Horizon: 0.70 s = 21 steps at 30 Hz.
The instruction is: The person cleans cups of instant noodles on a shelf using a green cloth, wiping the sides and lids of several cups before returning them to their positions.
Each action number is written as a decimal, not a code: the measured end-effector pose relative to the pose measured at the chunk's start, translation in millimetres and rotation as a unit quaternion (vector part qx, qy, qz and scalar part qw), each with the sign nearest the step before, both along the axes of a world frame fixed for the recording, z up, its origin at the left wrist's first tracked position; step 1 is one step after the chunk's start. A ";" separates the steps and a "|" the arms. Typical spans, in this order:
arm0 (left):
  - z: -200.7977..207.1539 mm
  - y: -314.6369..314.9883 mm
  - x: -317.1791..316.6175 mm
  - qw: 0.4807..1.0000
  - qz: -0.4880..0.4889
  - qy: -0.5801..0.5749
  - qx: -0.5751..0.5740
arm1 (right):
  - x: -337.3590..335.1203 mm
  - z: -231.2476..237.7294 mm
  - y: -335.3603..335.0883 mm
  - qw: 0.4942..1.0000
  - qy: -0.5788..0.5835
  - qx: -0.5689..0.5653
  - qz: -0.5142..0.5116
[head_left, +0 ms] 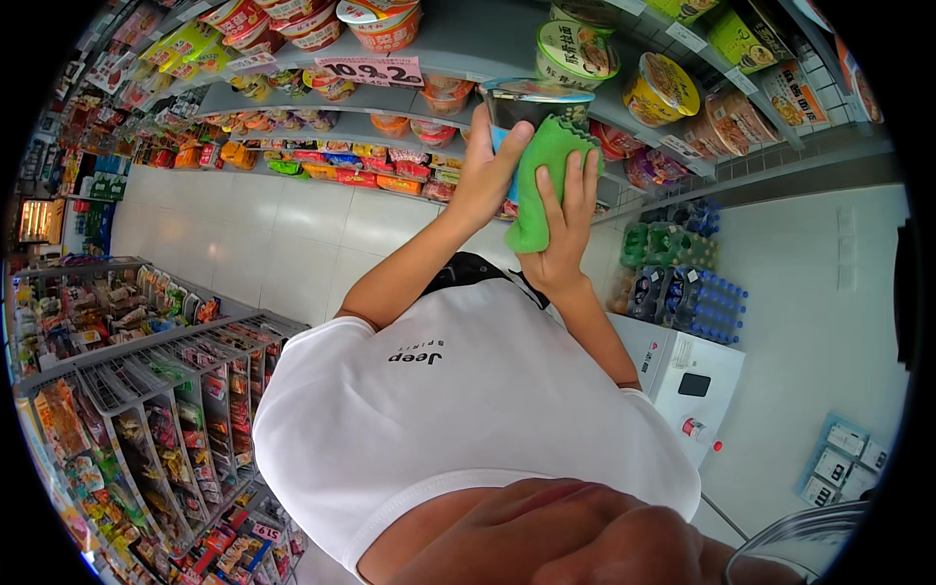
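Note:
My left hand (487, 171) is wrapped round the side of an instant noodle tub (509, 109), dark and blue with a shiny lid, held up in front of the shelves. On the tub's right side lies a green cloth (542, 185) with a jagged edge. My right hand (565, 219) presses the cloth against the tub, fingers bent over it. Much of the tub's body is hidden behind the cloth and my fingers. Just beyond stand a green-and-white noodle tub (575, 54) and a yellow noodle tub (661, 90) on the shelf.
A grey shelf unit (468, 39) full of noodle tubs and packets spans the far side. Racks of packaged snacks (166, 419) stand at the left. To the right are shrink-wrapped bottle packs (682, 292) and a white cabinet (668, 375) with a bottle (697, 429) on it.

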<state>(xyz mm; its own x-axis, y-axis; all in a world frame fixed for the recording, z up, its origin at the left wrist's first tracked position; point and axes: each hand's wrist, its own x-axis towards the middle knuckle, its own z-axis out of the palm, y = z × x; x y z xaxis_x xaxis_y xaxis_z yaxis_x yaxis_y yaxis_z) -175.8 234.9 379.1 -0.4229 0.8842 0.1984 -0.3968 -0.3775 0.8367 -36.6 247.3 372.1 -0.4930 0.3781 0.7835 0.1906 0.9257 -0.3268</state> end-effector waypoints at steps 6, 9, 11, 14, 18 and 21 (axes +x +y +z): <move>3.8 -9.2 3.9 0.995 -0.010 0.094 0.028 | -3.1 16.3 14.6 0.995 0.080 -0.054 0.015; 5.7 -5.5 0.4 0.994 0.015 0.106 0.018 | -7.3 -3.9 3.4 0.997 0.059 -0.052 0.002; -1.1 -1.5 0.6 0.993 0.057 0.103 -0.007 | -3.5 -5.2 -4.4 1.000 -0.021 0.000 -0.013; -6.2 -3.6 2.7 0.987 0.040 0.156 -0.004 | 1.0 1.3 6.6 1.000 -0.001 -0.003 -0.014; 3.8 -5.2 7.5 0.987 0.024 0.149 0.063 | -8.3 -1.4 9.7 0.982 0.140 -0.123 0.026; 13.6 -7.8 0.6 0.996 0.017 0.076 0.034 | -11.9 -8.7 -7.1 0.986 0.100 -0.130 0.022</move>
<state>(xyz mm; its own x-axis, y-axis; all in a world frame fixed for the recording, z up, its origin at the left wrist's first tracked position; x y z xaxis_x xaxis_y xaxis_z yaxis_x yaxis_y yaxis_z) -175.2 227.1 392.7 -0.4126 0.8526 0.3206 -0.2540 -0.4457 0.8584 -48.5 240.2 363.4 -0.3585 0.5605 0.7465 0.0585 0.8116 -0.5813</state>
